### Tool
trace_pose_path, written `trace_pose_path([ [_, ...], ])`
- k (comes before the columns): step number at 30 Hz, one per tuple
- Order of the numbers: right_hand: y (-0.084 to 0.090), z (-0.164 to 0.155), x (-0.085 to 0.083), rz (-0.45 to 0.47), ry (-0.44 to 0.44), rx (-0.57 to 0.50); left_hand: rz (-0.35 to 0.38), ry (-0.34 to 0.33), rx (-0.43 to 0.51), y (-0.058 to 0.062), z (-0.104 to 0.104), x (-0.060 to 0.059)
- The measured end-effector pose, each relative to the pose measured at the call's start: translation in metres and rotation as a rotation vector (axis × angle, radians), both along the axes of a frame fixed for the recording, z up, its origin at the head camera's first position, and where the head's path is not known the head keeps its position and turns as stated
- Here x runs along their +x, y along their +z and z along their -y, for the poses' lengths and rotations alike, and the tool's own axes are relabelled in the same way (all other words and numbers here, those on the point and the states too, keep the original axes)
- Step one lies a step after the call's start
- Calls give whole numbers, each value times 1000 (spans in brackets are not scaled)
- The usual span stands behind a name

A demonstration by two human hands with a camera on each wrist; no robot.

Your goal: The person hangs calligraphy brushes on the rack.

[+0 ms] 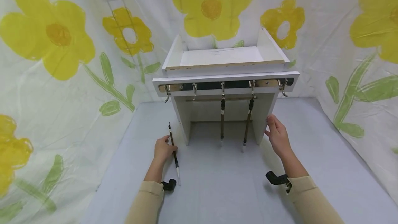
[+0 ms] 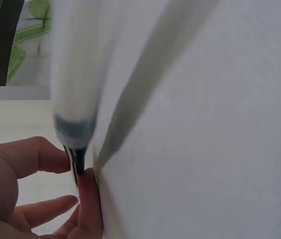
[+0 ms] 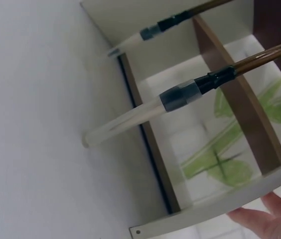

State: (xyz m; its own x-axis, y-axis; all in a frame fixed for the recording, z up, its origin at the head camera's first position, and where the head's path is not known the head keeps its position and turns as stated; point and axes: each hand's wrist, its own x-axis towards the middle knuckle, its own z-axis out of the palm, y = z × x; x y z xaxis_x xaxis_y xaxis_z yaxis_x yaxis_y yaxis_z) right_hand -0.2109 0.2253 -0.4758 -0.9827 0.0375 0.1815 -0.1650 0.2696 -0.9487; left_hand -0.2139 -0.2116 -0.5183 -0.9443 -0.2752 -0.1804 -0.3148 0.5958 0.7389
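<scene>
Left hand: the left hand (image 1: 163,149) pinches a brush (image 1: 173,153) between thumb and curled fingers (image 2: 41,157), mid-shaft, on the table (image 1: 217,189).
Brush in grip: it lies slanted across the hand, dark end pointing away toward the rack (image 1: 225,85), clear-capped tip trailing back past the wrist; the left wrist view shows the cap blurred, close above the fingers.
Right hand: the right hand (image 1: 277,136) is open, fingers straight, fingertips touching the rack's right side panel from outside.
Hung brushes: 2 brushes (image 1: 222,122) (image 1: 247,123) hang from the rack's hooks, just left of the right hand, inside the opening; capped tips reach close to the table.
Free hooks: 3 hooks (image 1: 167,92) carry nothing.
Writing: none can be read.
</scene>
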Motion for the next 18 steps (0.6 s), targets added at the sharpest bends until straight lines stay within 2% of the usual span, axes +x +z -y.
trace_pose_path([
  [11,3,0,-1,-1,15,-11,9,48,147,0,6,10],
  [18,1,-1,-1,-3,29,-73,-58,89,236,8,5,8],
])
